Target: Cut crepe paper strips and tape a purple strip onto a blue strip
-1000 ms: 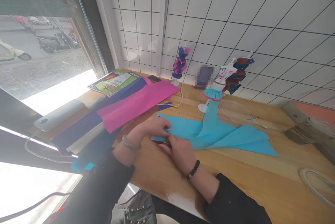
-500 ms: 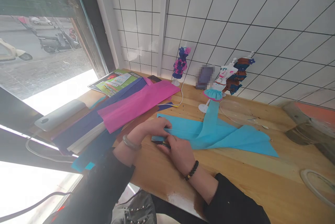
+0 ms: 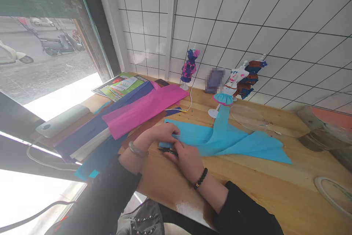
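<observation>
A long sheet of light blue crepe paper (image 3: 231, 141) lies across the wooden table (image 3: 264, 191), one strip of it running up to a small doll stand. My left hand (image 3: 161, 133) pinches the paper's near left end, fingers closed on it. Just below, my right hand (image 3: 184, 157) is closed round small dark scissors (image 3: 166, 150), whose blades point left under the paper's edge. Both wrists wear bracelets.
Folded pink (image 3: 143, 110), purple and white paper sheets lie to the left, with a green booklet (image 3: 122, 84) behind them. Small dressed dolls (image 3: 189, 68) (image 3: 242, 79) stand by the tiled wall. A clear plastic lid (image 3: 251, 117) and a tape ring (image 3: 334, 194) lie to the right.
My right hand has edged slightly left with the scissors, so more of the blades shows. The left hand and the paper stay put.
</observation>
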`<state>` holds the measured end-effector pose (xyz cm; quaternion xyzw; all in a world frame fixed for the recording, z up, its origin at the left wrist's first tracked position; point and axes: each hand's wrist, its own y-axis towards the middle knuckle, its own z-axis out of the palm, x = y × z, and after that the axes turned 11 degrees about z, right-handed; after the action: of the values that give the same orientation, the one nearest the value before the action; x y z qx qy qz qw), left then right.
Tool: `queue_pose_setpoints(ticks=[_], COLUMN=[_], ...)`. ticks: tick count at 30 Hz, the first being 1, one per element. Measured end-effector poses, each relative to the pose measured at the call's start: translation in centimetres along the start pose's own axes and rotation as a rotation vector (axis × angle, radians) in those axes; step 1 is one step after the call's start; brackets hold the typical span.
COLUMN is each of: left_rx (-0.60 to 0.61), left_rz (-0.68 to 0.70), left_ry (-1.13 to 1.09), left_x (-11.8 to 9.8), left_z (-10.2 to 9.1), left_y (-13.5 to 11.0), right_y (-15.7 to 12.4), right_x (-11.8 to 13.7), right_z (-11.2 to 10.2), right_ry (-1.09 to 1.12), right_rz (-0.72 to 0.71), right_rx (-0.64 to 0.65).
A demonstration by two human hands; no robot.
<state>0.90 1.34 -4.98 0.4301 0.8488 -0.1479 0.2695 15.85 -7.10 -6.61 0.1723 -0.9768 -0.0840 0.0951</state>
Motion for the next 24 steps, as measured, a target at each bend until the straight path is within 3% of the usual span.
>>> queue_pose_setpoints(ticks=[18, 24], left_rx=[-0.011, -0.003], left_rz=[0.051, 0.005], left_ry=[0.019, 0.031], left_x=[0.0, -0.3], left_z=[0.0, -0.3], left_y=[-0.1, -0.2], right_y=[0.1, -1.4], right_x=[0.1, 0.0], right_z=[-0.1, -0.9], right_ry=[-0.009, 0.063], right_rz=[-0.029, -0.253], right_rx=[0.013, 0.085])
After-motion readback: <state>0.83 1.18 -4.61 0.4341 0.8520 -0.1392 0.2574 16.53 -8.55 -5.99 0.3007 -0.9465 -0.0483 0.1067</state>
